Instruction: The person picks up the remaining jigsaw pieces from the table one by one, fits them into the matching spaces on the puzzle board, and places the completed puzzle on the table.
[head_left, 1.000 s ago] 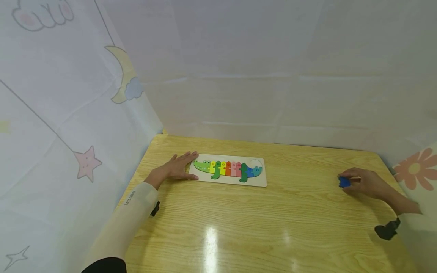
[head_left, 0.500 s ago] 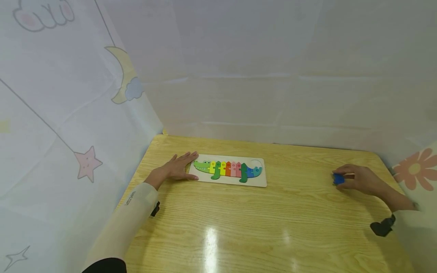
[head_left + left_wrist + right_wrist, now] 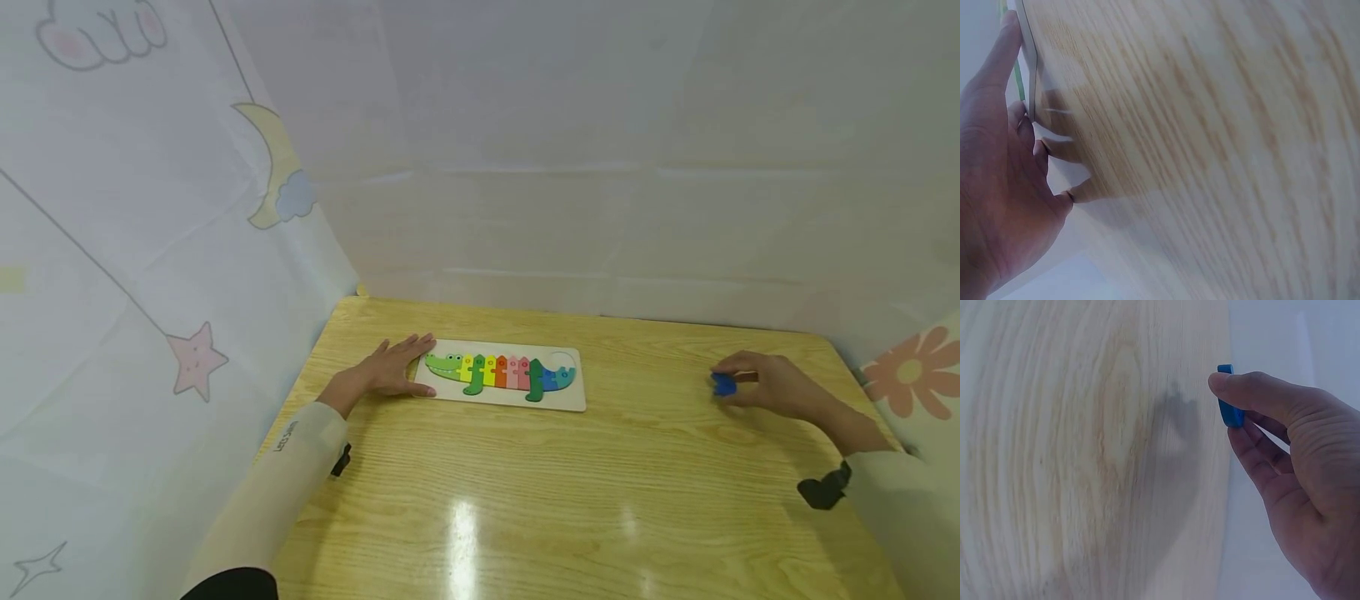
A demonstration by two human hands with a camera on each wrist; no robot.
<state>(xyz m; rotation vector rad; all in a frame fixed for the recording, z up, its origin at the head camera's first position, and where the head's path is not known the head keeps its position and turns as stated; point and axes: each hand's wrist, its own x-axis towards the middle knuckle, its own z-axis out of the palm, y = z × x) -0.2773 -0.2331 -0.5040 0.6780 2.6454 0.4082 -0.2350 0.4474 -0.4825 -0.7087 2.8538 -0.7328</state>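
Observation:
A pale crocodile puzzle board [image 3: 450,398] lies toward the back left of the table, filled with colored pieces from the green head to the blue tail. At the tip of the tail, a round outline on the board shows bare wood. My left hand [image 3: 387,367] rests on the board's left end, fingers spread and thumb on the lower corner. Over on the right, my right hand [image 3: 780,387] pinches a small blue puzzle piece [image 3: 724,384] between thumb and fingers. In the right wrist view the blue piece [image 3: 1231,412] stands edge-on above the table, its shadow apart from it.
The wood-grain table [image 3: 570,492] reaches back to a white cloth wall [image 3: 525,233]. Another cloth wall [image 3: 112,350] with moon and star prints stands on the left. A flower print [image 3: 911,371] shows on the right.
My right hand has moved left and slightly toward the back with the blue puzzle piece in its fingers. The left hand and the board have stayed in place.

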